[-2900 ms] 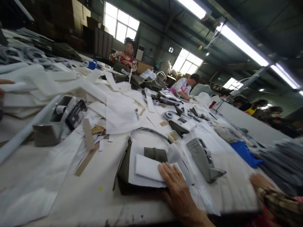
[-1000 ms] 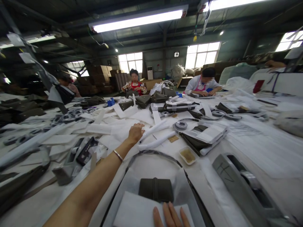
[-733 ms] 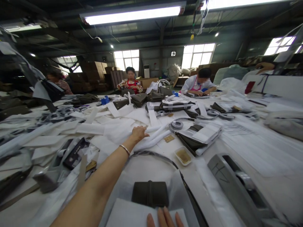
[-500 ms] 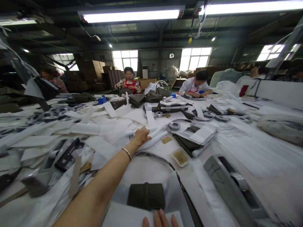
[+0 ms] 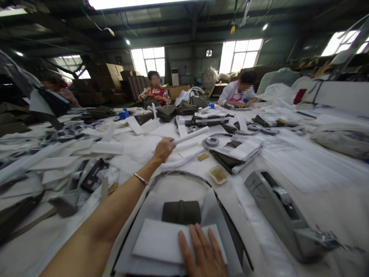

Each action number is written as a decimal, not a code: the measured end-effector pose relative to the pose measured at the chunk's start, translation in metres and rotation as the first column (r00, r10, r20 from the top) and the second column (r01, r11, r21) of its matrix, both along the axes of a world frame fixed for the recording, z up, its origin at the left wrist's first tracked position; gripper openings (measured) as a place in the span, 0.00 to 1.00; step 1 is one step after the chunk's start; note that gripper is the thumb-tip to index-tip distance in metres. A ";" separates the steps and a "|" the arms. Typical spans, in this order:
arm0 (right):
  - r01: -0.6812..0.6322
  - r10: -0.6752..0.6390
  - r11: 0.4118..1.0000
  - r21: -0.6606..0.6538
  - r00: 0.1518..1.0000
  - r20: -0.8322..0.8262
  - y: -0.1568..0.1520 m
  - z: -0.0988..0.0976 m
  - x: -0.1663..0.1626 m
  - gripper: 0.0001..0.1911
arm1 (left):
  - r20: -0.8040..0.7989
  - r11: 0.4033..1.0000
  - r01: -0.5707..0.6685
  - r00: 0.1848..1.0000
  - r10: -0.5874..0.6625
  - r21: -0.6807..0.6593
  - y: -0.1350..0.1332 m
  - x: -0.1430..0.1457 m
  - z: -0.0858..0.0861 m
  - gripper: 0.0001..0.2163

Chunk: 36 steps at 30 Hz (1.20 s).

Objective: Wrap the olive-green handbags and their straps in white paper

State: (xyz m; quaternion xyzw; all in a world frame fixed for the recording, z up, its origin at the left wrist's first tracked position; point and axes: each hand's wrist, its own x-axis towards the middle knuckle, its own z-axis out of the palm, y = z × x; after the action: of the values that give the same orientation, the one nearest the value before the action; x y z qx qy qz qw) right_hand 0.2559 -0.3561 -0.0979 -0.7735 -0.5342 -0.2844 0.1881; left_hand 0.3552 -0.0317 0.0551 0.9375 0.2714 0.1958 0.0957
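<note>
My left hand (image 5: 163,149) reaches out over the table, its fingers closed round one end of a thin white roll (image 5: 191,135), of foam or paper by its look. The roll points away to the right. My right hand (image 5: 201,246) lies flat, fingers apart, on a folded white foam sheet (image 5: 155,238). Under that sheet is a dark olive bag wrapped in white sheeting, its flap tab (image 5: 181,211) showing beyond the sheet. The bag's dark strap (image 5: 178,173) curves round the far side.
A grey tape dispenser (image 5: 276,207) stands on the right, another (image 5: 69,192) on the left among loose white sheets. A small tub (image 5: 218,174), a coiled strap (image 5: 211,142) and a wrapped bag (image 5: 236,154) lie ahead. Co-workers sit across the table.
My left hand has closed on the white roll and lifted it a little, drawing slightly left. The view has tipped down, showing more of my right hand and the bag.
</note>
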 end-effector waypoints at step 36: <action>-0.457 0.113 0.658 -0.599 0.846 -0.521 -0.004 0.133 0.034 0.52 | 0.235 0.812 0.217 0.889 -0.394 0.542 -0.213 -0.262 -0.103 0.05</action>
State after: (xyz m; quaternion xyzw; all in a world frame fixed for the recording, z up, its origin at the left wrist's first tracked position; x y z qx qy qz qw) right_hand 0.2898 -0.3601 0.0348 -0.7318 -0.6621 0.1575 0.0376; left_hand 0.0933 -0.2449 -0.0481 0.9135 0.0341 0.3983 -0.0754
